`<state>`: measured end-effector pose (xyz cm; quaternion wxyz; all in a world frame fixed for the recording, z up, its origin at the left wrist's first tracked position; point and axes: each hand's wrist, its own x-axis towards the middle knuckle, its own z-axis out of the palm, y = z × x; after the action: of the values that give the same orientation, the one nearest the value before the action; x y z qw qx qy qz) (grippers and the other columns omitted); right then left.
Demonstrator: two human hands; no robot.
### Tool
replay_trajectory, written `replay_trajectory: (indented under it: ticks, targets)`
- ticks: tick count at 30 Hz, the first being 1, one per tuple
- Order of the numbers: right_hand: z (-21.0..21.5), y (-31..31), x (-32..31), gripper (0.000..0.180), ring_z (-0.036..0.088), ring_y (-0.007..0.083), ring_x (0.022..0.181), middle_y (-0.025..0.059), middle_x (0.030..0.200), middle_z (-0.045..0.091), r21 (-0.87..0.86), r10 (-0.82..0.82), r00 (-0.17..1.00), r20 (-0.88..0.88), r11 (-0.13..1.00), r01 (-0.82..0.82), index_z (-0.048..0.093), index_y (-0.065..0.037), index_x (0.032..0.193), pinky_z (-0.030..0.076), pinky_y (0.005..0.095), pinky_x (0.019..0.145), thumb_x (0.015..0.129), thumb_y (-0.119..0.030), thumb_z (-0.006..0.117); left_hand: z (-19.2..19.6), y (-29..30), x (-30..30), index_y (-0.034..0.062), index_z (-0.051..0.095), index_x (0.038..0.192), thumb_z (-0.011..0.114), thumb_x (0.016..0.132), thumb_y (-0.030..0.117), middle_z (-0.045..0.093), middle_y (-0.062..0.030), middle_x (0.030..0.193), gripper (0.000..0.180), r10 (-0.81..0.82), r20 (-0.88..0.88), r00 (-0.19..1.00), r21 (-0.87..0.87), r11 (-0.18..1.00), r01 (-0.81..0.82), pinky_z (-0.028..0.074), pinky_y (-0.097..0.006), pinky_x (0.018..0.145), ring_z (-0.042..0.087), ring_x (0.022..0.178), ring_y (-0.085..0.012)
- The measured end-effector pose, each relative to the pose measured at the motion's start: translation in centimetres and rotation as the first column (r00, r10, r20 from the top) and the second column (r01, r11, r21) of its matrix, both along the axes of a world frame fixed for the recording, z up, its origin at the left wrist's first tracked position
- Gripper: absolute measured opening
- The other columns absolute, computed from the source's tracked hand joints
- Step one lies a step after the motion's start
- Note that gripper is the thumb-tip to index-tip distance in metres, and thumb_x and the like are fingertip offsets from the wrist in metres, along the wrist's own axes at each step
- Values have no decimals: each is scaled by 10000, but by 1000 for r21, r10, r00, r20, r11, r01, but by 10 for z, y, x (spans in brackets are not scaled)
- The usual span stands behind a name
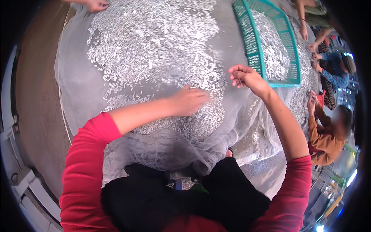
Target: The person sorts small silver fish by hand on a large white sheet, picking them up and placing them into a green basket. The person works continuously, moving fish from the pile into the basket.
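Observation:
Many small, pale silvery, rod-like pieces (154,46) lie in a wide spread on a grey surface, too small to name. My left hand (189,101) is low over their near part, palm down. Motion smears its fingers, so what they touch or hold cannot be made out. Off to the right, my right hand (247,79) is raised beside the near left corner of a green plastic basket (255,50). Its fingers are curled in toward the thumb, and anything between them is too small to see. More of the same pale pieces fill the basket.
Sheer white netting (154,149) is bunched along the near edge, in front of my lap. Another person's hand (96,4) reaches in at the far left. Several people sit along the right side, one in a brown sleeve (328,143). Brown floor (36,96) lies at left.

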<state>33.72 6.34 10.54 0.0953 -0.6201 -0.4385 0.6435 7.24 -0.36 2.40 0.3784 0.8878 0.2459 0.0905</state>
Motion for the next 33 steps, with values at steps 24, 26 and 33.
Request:
replay_trajectory:
  ticks: [24,26,33]
  targets:
    - [-142,64,21,241,650,212,855,108,923,671,610,-166,959,229,792,-8,644,-49,984,501,330,732,803,-209,628,-53,112,91,136,653,979,659,790,139,612,-29,976,189,586,-63,808,436,744,-506,457,-391,847,548,1020,-241]
    - [-148,75,13,260,645,220,845,117,925,671,695,-98,907,410,677,-241,645,-59,1003,498,345,751,804,-227,649,-55,114,95,138,659,925,664,784,149,590,-7,979,141,582,-105,806,443,753,-486,433,-396,856,517,1034,-221]
    - [-119,62,25,142,604,173,794,46,806,616,292,-260,906,-333,885,362,612,-57,922,465,313,654,816,-139,660,-47,120,58,57,633,935,629,868,140,664,-79,808,107,726,156,670,-124,688,-716,504,-330,677,641,725,-211]
